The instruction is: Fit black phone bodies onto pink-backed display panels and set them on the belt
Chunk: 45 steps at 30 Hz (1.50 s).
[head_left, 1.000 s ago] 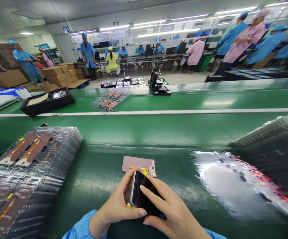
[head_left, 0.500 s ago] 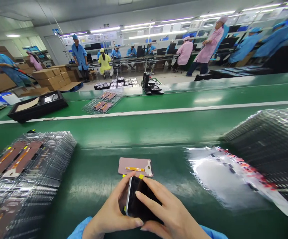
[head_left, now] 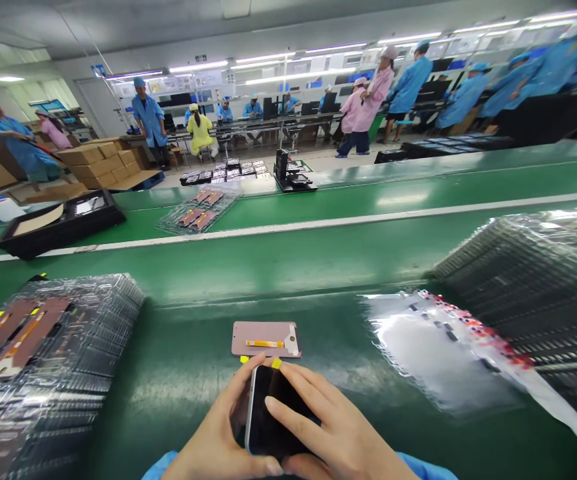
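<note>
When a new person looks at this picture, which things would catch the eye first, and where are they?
Probably the dark, glossy phone-like device, held by both hands at the bottom centre, would draw the eye first. Just beyond it, a pinkish panel with an orange strip lies on the green surface. Tall stacks of clear trays stand at the left and right.

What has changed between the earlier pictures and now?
The left hand, right hand and phone have drawn slightly back from the display panel; same grip. Farther off, the standing worker in pink moved left, beside the seated one in pink. The panel stayed flat on the green surface.
</note>
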Available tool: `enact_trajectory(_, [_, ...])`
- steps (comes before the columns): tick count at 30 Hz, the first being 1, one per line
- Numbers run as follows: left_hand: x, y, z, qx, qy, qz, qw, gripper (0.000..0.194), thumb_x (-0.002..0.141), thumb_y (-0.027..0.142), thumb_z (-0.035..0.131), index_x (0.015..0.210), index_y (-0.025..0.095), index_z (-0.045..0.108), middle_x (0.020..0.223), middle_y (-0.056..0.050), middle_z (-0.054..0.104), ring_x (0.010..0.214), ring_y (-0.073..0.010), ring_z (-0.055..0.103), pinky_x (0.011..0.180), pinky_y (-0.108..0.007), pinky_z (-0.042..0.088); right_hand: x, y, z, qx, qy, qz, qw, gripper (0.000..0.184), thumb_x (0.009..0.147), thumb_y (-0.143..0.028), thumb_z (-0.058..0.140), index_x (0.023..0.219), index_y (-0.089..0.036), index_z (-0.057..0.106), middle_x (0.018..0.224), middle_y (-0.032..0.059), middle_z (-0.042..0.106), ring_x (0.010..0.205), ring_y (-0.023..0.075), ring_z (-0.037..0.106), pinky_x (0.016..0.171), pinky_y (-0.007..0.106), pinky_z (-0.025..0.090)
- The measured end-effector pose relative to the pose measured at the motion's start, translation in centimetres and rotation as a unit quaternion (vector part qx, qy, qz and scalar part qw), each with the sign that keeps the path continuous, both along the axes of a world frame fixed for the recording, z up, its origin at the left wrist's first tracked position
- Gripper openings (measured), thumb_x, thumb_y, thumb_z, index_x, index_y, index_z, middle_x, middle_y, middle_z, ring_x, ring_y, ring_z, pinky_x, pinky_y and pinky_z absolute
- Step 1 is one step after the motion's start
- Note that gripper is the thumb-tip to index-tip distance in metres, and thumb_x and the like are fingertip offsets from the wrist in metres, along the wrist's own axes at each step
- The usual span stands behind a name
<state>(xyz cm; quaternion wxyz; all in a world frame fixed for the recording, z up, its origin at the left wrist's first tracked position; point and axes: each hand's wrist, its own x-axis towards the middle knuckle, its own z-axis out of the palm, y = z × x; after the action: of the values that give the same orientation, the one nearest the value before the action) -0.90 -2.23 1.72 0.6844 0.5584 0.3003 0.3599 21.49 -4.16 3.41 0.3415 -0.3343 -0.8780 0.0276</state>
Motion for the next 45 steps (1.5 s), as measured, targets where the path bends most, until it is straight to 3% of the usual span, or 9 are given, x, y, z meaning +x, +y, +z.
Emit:
enact_trajectory(21, [0.7, 0.3, 0.6, -0.020, -0.069, -0.003, 0.997, 0.090, 0.061, 0.042, 0.090, 0.139, 0.047, 0.047, 0.150, -0.004, 0.049, 0.141, -0.0326, 0.040, 0.118, -0.049, 0.028, -0.2, 0.4, 0.7, 0.053, -0.046, -0.026, 0.997, 0.047, 0.099, -0.051, 0.047, 0.126, -0.016, 0.060, 0.124, 0.0230, 0.066, 0.118, 0.0340, 0.061, 0.088, 0.053, 0.055])
enact_trajectory(27, [1.0, 0.9, -0.5, -0.039, -0.066, 0.011, 0.997, 0.093, 0.059, 0.040, 0.091, 0.141, 0.042, 0.048, 0.154, -0.004, 0.044, 0.145, -0.0335, 0.032, 0.121, -0.050, 0.022, -0.7, 0.1, 0.0, -0.002, -0.094, -0.036, 0.995, 0.053, 0.093, -0.038, 0.063, 0.139, -0.014, 0.051, 0.138, 0.0262, 0.055, 0.132, 0.0418, 0.047, 0.095, 0.066, 0.047])
enact_trajectory(29, [1.1, 1.1, -1.2, -0.066, -0.082, 0.024, 0.994, 0.091, 0.062, 0.037, 0.090, 0.142, 0.040, 0.048, 0.154, -0.004, 0.045, 0.144, -0.0321, 0.035, 0.120, -0.046, 0.027, -0.8, 0.1, -0.7, -0.039, -0.050, -0.044, 0.997, 0.059, 0.093, -0.034, 0.064, 0.145, -0.017, 0.044, 0.145, 0.0244, 0.049, 0.137, 0.0404, 0.042, 0.101, 0.066, 0.043])
enact_trajectory(31, [1.2, 1.3, -1.5, -0.125, -0.113, 0.037, 0.985, 0.079, 0.071, 0.038, 0.084, 0.142, 0.039, 0.048, 0.145, -0.006, 0.055, 0.130, -0.0310, 0.055, 0.106, -0.044, 0.047, -0.6, 0.4, -1.3, -0.097, 0.038, -0.042, 0.994, 0.074, 0.090, -0.045, 0.066, 0.151, -0.019, 0.034, 0.148, 0.0227, 0.045, 0.139, 0.0384, 0.040, 0.106, 0.062, 0.040])
enact_trajectory(33, [1.1, 1.7, -1.4, -0.192, -0.143, 0.053, 0.970, 0.060, 0.084, 0.039, 0.072, 0.140, 0.035, 0.051, 0.124, -0.008, 0.070, 0.101, -0.0269, 0.072, 0.083, -0.040, 0.061, -0.2, 0.8, -1.8, -0.204, 0.153, -0.034, 0.966, 0.084, 0.088, -0.058, 0.062, 0.154, -0.020, 0.027, 0.149, 0.0201, 0.046, 0.138, 0.0352, 0.043, 0.108, 0.055, 0.041])
enact_trajectory(36, [0.9, 2.7, -0.3, -0.231, -0.153, 0.070, 0.958, 0.041, 0.093, 0.036, 0.062, 0.131, 0.022, 0.059, 0.103, -0.010, 0.076, 0.084, -0.0233, 0.075, 0.071, -0.035, 0.064, 0.6, 1.5, -2.2, -0.408, 0.297, -0.024, 0.863, 0.063, 0.097, -0.059, 0.047, 0.147, -0.021, 0.044, 0.133, 0.0146, 0.063, 0.125, 0.0288, 0.057, 0.104, 0.044, 0.046])
enact_trajectory(38, [0.6, 3.3, 0.4, -0.231, -0.148, 0.069, 0.959, 0.038, 0.093, 0.035, 0.062, 0.128, 0.019, 0.062, 0.104, -0.011, 0.076, 0.087, -0.0232, 0.075, 0.073, -0.033, 0.064, 0.9, 1.8, -2.5, -0.521, 0.345, -0.003, 0.781, 0.052, 0.099, -0.058, 0.043, 0.124, -0.018, 0.066, 0.100, 0.0103, 0.074, 0.098, 0.0241, 0.069, 0.086, 0.036, 0.054])
enact_trajectory(40, [0.4, 3.7, 0.7, -0.234, -0.138, 0.067, 0.960, 0.038, 0.091, 0.036, 0.064, 0.124, 0.017, 0.064, 0.101, -0.011, 0.077, 0.085, -0.0223, 0.075, 0.070, -0.031, 0.064, 0.8, 1.9, -2.8, -0.586, 0.373, 0.019, 0.719, 0.050, 0.094, -0.061, 0.052, 0.090, -0.015, 0.072, 0.069, 0.0034, 0.067, 0.067, 0.0165, 0.065, 0.061, 0.026, 0.050])
enact_trajectory(45, [0.2, 3.6, 0.1, -0.241, -0.119, 0.080, 0.960, 0.038, 0.083, 0.038, 0.074, 0.113, 0.015, 0.069, 0.094, -0.010, 0.077, 0.078, -0.0213, 0.075, 0.066, -0.032, 0.065, 0.1, 1.6, -3.4, -0.604, 0.401, 0.024, 0.689, 0.050, 0.083, -0.061, 0.067, 0.065, -0.016, 0.055, 0.055, -0.0034, 0.054, 0.050, 0.0088, 0.052, 0.049, 0.019, 0.037])
